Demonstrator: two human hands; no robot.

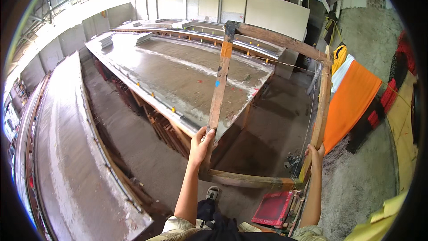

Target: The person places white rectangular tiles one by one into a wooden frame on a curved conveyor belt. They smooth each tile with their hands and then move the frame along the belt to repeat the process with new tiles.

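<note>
A large rectangular wooden frame (220, 90), worn and paint-marked, is held up in front of me. No mesh can be made out across its opening; the tables and floor show through it. My left hand (201, 145) grips its left bar low down, thumb along the wood. On the opposite bar, my right hand (316, 152) is wrapped around the lower part. Both hands are closed on the wood. Behind the frame's left bar lies the near corner of a long table.
Long work tables (178, 69) stretch away ahead, with another long table (67, 151) at left. A red-faced frame (273, 209) leans among others near my feet. Orange cloth (350, 102) hangs by the right wall, with yellow cloth (379, 218) at lower right.
</note>
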